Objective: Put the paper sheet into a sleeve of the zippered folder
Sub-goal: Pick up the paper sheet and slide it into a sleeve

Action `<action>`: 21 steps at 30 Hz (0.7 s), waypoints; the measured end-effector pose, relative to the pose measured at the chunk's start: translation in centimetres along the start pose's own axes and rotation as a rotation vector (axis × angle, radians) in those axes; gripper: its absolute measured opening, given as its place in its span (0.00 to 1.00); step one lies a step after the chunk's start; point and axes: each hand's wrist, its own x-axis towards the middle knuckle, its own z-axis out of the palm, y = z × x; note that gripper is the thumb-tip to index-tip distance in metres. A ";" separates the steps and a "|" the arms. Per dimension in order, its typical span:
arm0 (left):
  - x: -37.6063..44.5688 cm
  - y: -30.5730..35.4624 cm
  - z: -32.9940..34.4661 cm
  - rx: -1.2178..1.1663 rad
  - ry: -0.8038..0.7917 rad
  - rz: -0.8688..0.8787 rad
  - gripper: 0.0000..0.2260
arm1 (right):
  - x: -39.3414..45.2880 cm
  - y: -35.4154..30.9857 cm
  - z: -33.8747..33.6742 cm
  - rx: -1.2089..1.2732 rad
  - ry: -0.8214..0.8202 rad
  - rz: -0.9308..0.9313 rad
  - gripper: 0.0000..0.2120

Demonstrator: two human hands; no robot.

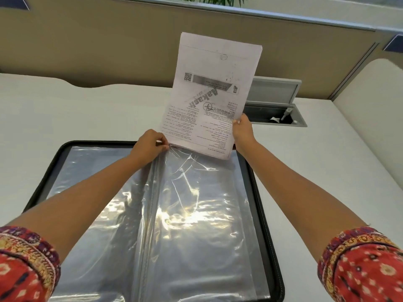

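A white worktop runs up to a tan partition wall topped by a grey metal rail. Set into the worktop just before the partition, a grey cable hatch stands open. Green leaves show above the rail
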 end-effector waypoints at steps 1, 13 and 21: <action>-0.1 0.1 0.2 0.072 0.027 0.016 0.02 | 0.2 0.1 0.0 0.018 -0.001 0.015 0.13; -1.7 1.9 2.5 0.611 0.267 0.175 0.08 | 0.3 1.6 1.0 0.158 0.052 0.074 0.06; -1.3 1.3 1.7 0.495 0.197 0.137 0.05 | 0.5 1.6 0.2 0.056 -0.045 0.071 0.12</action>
